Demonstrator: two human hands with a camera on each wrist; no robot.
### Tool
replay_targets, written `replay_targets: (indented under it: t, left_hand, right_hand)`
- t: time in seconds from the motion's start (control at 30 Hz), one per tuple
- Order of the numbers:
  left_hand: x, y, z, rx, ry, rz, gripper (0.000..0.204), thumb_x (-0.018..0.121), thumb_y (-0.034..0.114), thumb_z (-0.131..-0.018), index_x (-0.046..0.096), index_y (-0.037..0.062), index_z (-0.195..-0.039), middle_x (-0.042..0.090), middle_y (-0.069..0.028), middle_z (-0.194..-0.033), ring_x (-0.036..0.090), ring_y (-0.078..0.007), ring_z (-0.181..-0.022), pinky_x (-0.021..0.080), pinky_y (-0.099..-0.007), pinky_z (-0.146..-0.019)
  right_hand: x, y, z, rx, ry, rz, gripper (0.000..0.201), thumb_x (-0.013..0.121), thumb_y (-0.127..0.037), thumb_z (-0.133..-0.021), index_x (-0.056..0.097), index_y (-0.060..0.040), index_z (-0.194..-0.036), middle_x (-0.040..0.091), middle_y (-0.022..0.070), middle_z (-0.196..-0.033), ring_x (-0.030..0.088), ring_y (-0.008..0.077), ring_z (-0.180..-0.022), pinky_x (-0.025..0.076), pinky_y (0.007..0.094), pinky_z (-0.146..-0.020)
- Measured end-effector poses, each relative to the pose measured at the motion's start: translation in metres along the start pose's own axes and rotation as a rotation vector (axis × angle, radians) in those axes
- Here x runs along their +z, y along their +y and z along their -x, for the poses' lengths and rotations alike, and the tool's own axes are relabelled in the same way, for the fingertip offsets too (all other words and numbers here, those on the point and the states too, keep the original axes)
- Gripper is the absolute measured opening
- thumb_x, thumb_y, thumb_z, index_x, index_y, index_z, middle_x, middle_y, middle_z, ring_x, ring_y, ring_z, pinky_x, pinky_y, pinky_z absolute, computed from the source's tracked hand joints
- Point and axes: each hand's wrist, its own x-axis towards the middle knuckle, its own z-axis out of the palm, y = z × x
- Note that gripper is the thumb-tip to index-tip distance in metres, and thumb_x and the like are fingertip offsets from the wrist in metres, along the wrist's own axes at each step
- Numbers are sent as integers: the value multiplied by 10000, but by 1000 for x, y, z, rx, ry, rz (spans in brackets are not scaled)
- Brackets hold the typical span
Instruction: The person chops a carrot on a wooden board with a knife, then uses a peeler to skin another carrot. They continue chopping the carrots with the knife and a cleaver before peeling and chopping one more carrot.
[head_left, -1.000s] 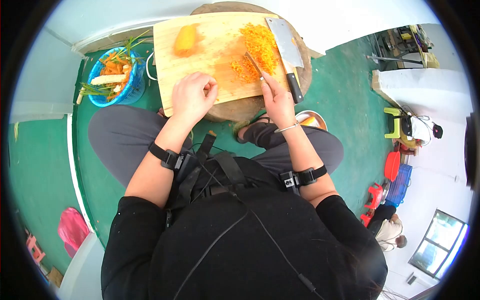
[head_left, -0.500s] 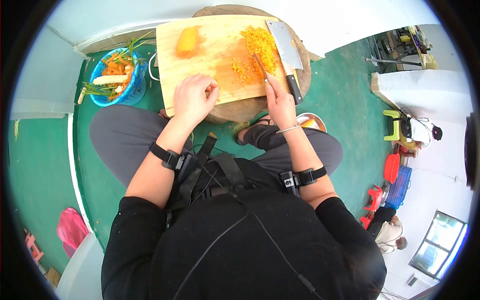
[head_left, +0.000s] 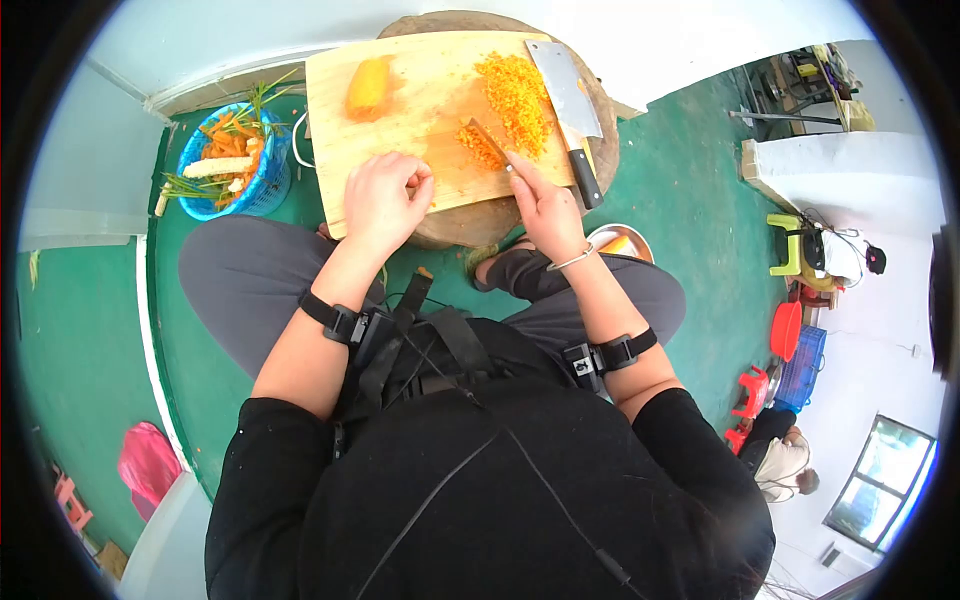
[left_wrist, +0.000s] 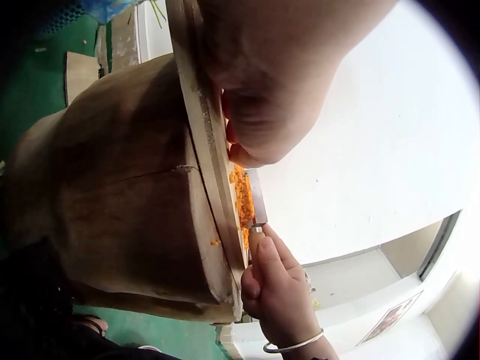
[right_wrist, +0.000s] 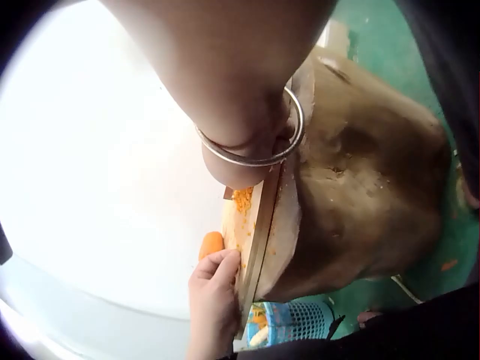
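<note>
A small knife (head_left: pixel 490 143) is gripped by its handle in my right hand (head_left: pixel 550 215), its blade over the near edge of the chopped orange pieces (head_left: pixel 518 100) on the wooden board (head_left: pixel 430 70). In the left wrist view the blade (left_wrist: pixel 257 196) stands beside the orange bits, the right hand (left_wrist: pixel 283 296) round the handle. My left hand (head_left: pixel 382 200) rests at the board's near edge with curled fingers; whether anything is under them cannot be told. A thick orange piece (head_left: pixel 370 88) lies at the board's far left. The cleaver (head_left: pixel 565 90) lies along the right edge.
The board sits on a round wood block (head_left: pixel 450 230). A blue basket (head_left: pixel 270 185) of peelings and stalks stands at the left. Near the right knee is a metal bowl (head_left: pixel 640 240) with an orange piece inside. Another person (head_left: pixel 785 465) sits far right.
The right hand and small knife first moved slightly away and right, then back left and nearer, the blade now over the near-left orange bits. My left hand has hardly moved.
</note>
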Motion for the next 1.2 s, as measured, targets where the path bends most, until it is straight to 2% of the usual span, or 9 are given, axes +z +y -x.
replay_targets:
  t: [0.13, 0.2, 0.3, 0.43, 0.67, 0.87, 1.0, 1.07, 1.2]
  left_hand:
    - [1, -1, 2, 4, 34, 14, 54, 710, 146, -753, 666, 117, -763, 637, -36, -719, 623, -273, -740, 468, -414, -682]
    - [1, 0, 1, 3, 29, 10, 54, 711, 144, -753, 665, 118, -761, 633, -37, -715, 621, -273, -737, 467, -416, -680]
    - [0, 0, 1, 14, 21, -6, 64, 725, 133, -755, 668, 105, -768, 635, -47, -715, 624, -271, -719, 477, -409, -664]
    - [-1, 2, 1, 16, 21, -23, 75, 736, 123, -760, 672, 90, -778, 637, -60, -714, 628, -272, -703, 486, -402, -649]
    - [0, 1, 1, 44, 28, -21, 69, 733, 121, -762, 673, 86, -766, 629, -62, -701, 626, -274, -699, 483, -399, -642]
    - [-1, 0, 2, 33, 19, -13, 76, 737, 124, -761, 676, 79, -761, 639, -65, -711, 628, -268, -694, 484, -395, -644]
    - [0, 0, 0, 40, 14, 0, 76, 736, 126, -765, 676, 78, -763, 639, -64, -713, 626, -262, -689, 485, -388, -642]
    - [0, 0, 1, 33, 7, 7, 77, 734, 127, -767, 675, 78, -761, 637, -62, -713, 625, -260, -691, 485, -385, -643]
    - [0, 2, -1, 23, 7, -13, 77, 732, 127, -768, 672, 80, -758, 627, -61, -708, 623, -262, -698, 484, -383, -645]
  right_hand:
    - [-2, -11, -3, -85, 53, -63, 354, 559, -292, -992, 616, -239, -1337, 700, 190, -798, 684, 382, -724, 547, 470, -667]
    - [-10, -33, -6, 223, -261, 164, 355, 568, -235, -1002, 611, -182, -1351, 695, 223, -1049, 688, 389, -919, 549, 422, -800]
    - [0, -20, -1, 65, -92, 164, 342, 567, -308, -995, 631, -230, -1322, 710, 179, -833, 691, 370, -758, 556, 436, -682]
    - [3, -3, -2, 21, -40, -2, 332, 564, -307, -995, 640, -239, -1311, 711, 175, -835, 694, 362, -750, 555, 440, -670]
    - [-9, -8, -6, 167, -130, 150, 356, 550, -282, -1010, 615, -175, -1344, 703, 210, -1077, 692, 378, -938, 553, 427, -811]
    - [-7, 8, -7, 122, 71, 15, 335, 567, -305, -991, 634, -237, -1312, 689, 192, -775, 680, 387, -731, 542, 478, -687]
    - [-15, 10, -10, 241, -1, 127, 346, 560, -270, -1002, 628, -185, -1330, 699, 225, -917, 691, 392, -847, 542, 448, -751]
    - [-10, 15, -9, 164, 49, 168, 339, 565, -310, -988, 634, -242, -1312, 662, 205, -715, 672, 387, -704, 526, 494, -649]
    - [-13, 16, -12, 182, 32, 195, 335, 565, -309, -986, 640, -242, -1306, 662, 211, -716, 675, 385, -710, 525, 493, -651]
